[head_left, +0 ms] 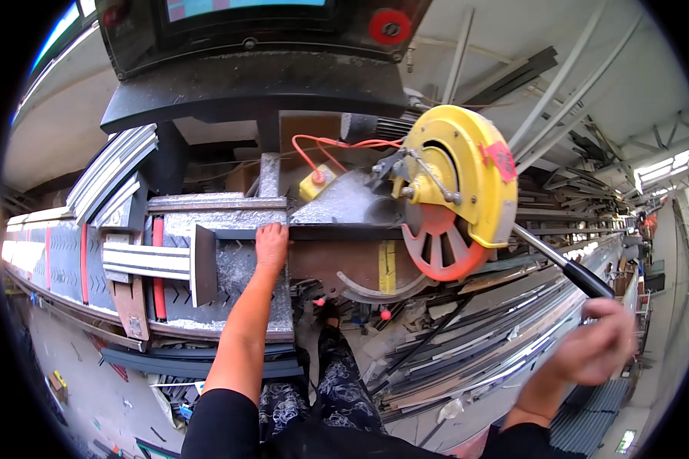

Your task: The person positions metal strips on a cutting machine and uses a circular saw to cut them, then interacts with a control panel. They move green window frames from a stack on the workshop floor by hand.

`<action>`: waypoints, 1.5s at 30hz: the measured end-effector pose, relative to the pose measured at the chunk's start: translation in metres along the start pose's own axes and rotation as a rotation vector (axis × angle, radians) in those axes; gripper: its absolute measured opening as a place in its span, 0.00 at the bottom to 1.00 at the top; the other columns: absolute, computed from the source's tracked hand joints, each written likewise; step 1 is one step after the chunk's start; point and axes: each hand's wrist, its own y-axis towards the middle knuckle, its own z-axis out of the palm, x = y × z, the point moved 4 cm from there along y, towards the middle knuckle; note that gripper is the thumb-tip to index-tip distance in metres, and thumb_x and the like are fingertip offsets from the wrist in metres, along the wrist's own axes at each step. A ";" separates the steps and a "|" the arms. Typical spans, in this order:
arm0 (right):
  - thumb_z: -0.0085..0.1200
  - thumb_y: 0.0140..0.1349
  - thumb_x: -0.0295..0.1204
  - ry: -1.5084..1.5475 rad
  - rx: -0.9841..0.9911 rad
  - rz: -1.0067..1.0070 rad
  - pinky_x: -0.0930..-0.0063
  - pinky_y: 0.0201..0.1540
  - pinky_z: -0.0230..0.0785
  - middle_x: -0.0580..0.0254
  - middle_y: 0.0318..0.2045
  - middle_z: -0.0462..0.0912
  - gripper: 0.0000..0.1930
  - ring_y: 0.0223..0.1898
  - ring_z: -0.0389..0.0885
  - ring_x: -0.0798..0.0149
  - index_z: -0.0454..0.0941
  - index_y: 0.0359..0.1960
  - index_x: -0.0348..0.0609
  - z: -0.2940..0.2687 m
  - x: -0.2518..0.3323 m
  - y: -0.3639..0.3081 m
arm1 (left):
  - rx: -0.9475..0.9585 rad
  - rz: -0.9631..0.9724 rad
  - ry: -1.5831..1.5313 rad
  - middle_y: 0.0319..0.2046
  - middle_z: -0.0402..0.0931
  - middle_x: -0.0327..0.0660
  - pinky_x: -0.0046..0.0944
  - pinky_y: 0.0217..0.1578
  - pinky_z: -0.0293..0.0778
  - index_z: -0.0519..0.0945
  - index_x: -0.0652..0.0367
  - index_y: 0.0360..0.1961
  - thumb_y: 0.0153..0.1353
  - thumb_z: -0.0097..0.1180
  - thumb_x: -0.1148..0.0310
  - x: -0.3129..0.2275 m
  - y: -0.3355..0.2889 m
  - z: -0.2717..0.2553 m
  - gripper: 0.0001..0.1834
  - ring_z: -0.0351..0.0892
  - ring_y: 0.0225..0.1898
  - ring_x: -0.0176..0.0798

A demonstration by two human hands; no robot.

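Note:
My left hand (pixel 272 246) grips a long dark metal profile (pixel 337 232), its fingers over the bar near the edge of the grey saw table (pixel 245 294). The bar runs right toward a yellow-guarded cut-off saw (pixel 471 164), whose red lower guard (pixel 444 245) hangs by the bar's right end. My right hand (pixel 599 344) is blurred, just below the black grip of the saw's lever (pixel 586 277). Its fingers look bent, but I cannot make out whether they touch the grip. A dark upright stop plate (pixel 203 265) stands left of my left hand.
A control panel with a red button (pixel 390 28) overhangs the far side. An orange cable runs from a yellow box (pixel 318 182) to the saw. Stacked metal lengths (pixel 467 352) fill the right. More profiles (pixel 115 172) lie at the left, and dark bars (pixel 199 363) under the table's front.

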 end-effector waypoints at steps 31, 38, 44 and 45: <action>0.52 0.62 0.29 -0.193 0.816 0.872 0.63 0.29 0.74 0.54 0.26 0.81 0.11 0.27 0.81 0.59 0.80 0.32 0.32 0.235 -0.374 -0.486 | 0.088 -0.001 -0.012 0.40 0.73 0.44 0.49 0.51 0.65 0.76 0.60 0.44 0.45 0.67 0.64 -0.004 -0.009 -0.006 0.24 0.71 0.47 0.50; 0.52 0.61 0.28 0.574 0.111 1.942 0.66 0.28 0.74 0.55 0.28 0.80 0.09 0.26 0.80 0.59 0.80 0.34 0.33 0.234 -0.370 -0.479 | 0.044 0.044 0.029 0.44 0.74 0.44 0.49 0.53 0.64 0.75 0.60 0.44 0.46 0.66 0.65 -0.002 0.001 0.003 0.23 0.71 0.49 0.50; 0.52 0.61 0.27 0.794 -0.009 2.015 0.68 0.27 0.74 0.56 0.29 0.79 0.08 0.26 0.79 0.60 0.80 0.37 0.34 0.244 -0.373 -0.463 | 0.090 0.051 0.042 0.42 0.74 0.45 0.48 0.51 0.64 0.76 0.62 0.42 0.47 0.65 0.65 -0.007 0.006 -0.006 0.22 0.72 0.48 0.49; 0.52 0.61 0.27 0.748 0.016 2.007 0.68 0.27 0.74 0.56 0.30 0.79 0.08 0.26 0.79 0.60 0.80 0.37 0.34 0.242 -0.376 -0.461 | 0.072 0.069 0.044 0.41 0.74 0.45 0.48 0.49 0.64 0.76 0.62 0.42 0.47 0.65 0.64 -0.010 0.008 -0.007 0.22 0.72 0.47 0.49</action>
